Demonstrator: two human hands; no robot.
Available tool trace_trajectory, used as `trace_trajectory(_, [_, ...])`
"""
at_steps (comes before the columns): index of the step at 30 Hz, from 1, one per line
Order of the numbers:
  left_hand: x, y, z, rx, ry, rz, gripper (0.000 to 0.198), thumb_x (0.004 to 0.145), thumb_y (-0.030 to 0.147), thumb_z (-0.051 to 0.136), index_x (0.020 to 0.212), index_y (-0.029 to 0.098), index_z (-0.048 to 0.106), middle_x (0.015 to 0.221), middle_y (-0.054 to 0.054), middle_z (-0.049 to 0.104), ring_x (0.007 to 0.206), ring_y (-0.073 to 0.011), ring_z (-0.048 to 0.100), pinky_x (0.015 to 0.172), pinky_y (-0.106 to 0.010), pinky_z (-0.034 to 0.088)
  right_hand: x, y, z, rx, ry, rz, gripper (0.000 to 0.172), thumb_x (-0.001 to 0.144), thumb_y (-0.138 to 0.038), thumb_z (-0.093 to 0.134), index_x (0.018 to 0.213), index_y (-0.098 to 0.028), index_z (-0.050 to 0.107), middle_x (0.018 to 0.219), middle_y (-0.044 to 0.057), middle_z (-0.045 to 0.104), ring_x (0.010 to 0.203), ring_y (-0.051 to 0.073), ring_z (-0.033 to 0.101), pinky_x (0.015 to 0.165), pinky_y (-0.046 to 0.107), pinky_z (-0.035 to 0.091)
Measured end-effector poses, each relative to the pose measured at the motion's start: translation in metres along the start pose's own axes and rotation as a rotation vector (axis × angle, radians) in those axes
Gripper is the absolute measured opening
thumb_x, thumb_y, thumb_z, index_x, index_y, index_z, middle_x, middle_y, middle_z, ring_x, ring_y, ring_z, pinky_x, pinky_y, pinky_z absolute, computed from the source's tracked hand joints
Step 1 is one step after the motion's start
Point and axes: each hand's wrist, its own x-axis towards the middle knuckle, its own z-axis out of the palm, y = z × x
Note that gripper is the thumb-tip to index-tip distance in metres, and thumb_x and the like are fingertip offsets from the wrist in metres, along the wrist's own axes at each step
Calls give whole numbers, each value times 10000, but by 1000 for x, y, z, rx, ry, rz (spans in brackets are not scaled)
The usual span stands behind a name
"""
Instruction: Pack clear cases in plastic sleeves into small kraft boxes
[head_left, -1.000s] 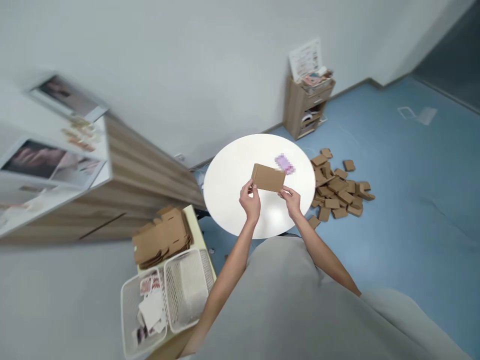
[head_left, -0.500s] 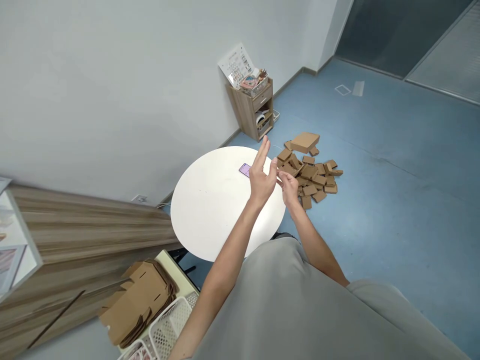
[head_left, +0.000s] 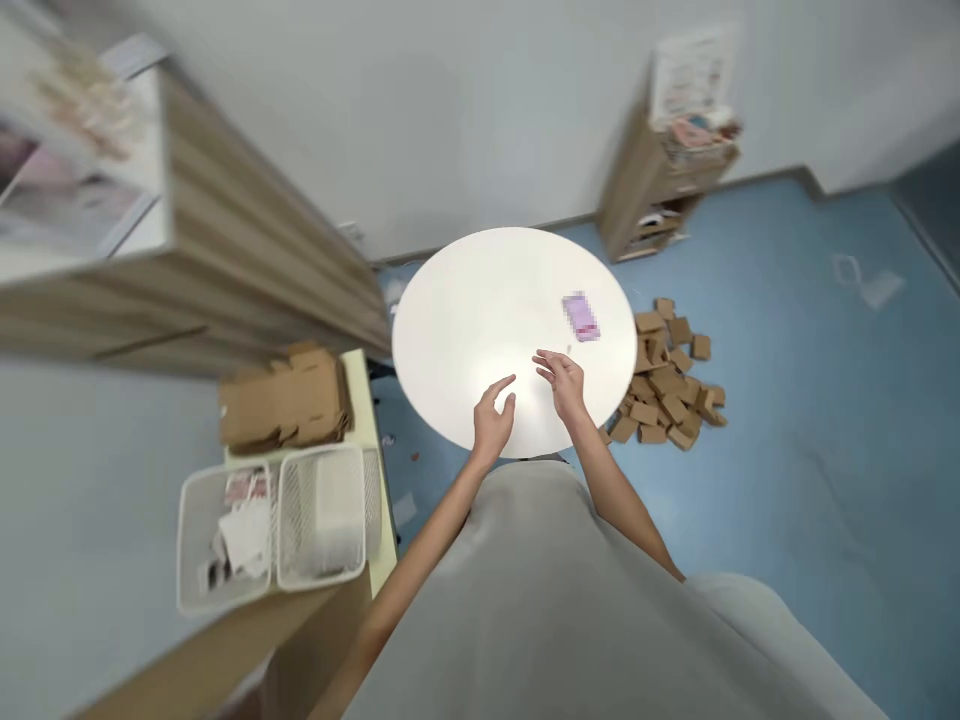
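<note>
Blue floor (head_left: pixel 787 420) and pale wall (head_left: pixel 465 120) in the head view, round white table (head_left: pixel 480 290) ahead of the wearer, outer areas blurred. Left hand (head_left: pixel 493 425): over the table's near half, thumb and index parted, nothing visible between them. Right hand (head_left: pixel 567 383): near the left, apart from it, fingers loosely extended, nothing seen in the grasp, thumb hard to make out. Can't tell if either touches the tabletop. Good technique here, as a judgement: keep both hands level and relaxed, hold the spacing even, and keep the right knuckles clear of what lies past them. Nearest loose item is a purple rectangle (head_left: pixel 581 317), pixelated, flat on the table, beyond the right fingertips and a bit right, not touched; farther from the left fingers. Small grey spot (head_left: pixel 569 349) between it and the right hand, too small to identify. Right of the right fingers, past the table edge: heap of small brown boxes (head_left: pixel 667 385) on the floor. Well left of the left fingers: stack of flat cardboard (head_left: pixel 277 405) on a pale stand (head_left: pixel 364 420), with white baskets (head_left: pixel 298 515) closer to the wearer.
</note>
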Motion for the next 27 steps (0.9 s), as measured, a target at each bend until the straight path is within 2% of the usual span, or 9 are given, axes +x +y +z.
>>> trace_trajectory(4, [-22,-28,-46,-75,339,-100,313,1044,172,658,1307,241,814,1426,-103,814,1426,-293,730,1317,-495,510,0,16,55,-157,-219,74,396,926,-600,757,1033,-220,783,1347,174,833,1258,333,824,1037,450,675])
trace_trajectory(7, [-41,-52,-81,-156,593,-150,281,1031,173,697,1282,231,811,1365,-110,824,1372,-281,752,1301,-476,523,-10,33,103,-257,-385,120,332,922,-536,751,1016,-221,793,1324,158,840,1243,325,831,1005,426,688])
trace_trajectory(10, [-70,-75,-112,-214,798,-202,278,1018,181,724,1275,238,812,1333,-102,829,1346,-283,763,1296,-483,533,-31,54,151,-367,-571,143,308,928,-518,743,1001,-223,796,1280,140,849,1234,313,837,991,404,695])
trace_trajectory(14, [-115,-97,-141,-256,1006,-207,301,1029,165,681,1297,236,797,1337,-103,829,1334,-283,771,1285,-502,545,-70,81,208,-442,-784,163,330,899,-549,789,953,-223,783,1194,126,859,1163,300,851,925,380,704])
trace_trajectory(17, [-144,-109,-156,-301,1111,-229,291,1019,151,689,1278,232,792,1335,-109,827,1341,-285,771,1281,-499,546,-103,101,244,-478,-931,185,366,883,-578,840,917,-220,775,1148,122,862,1146,298,847,900,366,702])
trace_trajectory(21, [-176,-119,-172,-364,1193,-246,324,995,125,696,1292,224,777,1337,-117,822,1320,-282,777,1249,-490,569,-142,136,289,-652,-1185,149,457,927,-668,808,971,-213,805,1148,117,870,1145,288,831,978,396,687])
trace_trajectory(24, [-195,-120,-179,-427,1170,-226,238,1011,154,696,1228,212,775,1242,-120,833,1189,-270,813,1138,-463,633,-168,175,317,-918,-1395,43,428,919,-640,846,978,-217,828,1102,103,882,1117,287,816,1038,416,650])
trace_trajectory(27, [-211,-114,-184,-464,1087,-199,117,1021,178,709,1114,214,770,1121,-95,838,1076,-247,823,1038,-415,663,-191,212,332,-1225,-1494,-70,356,893,-540,934,879,-212,797,1054,114,884,1130,280,804,1093,389,586])
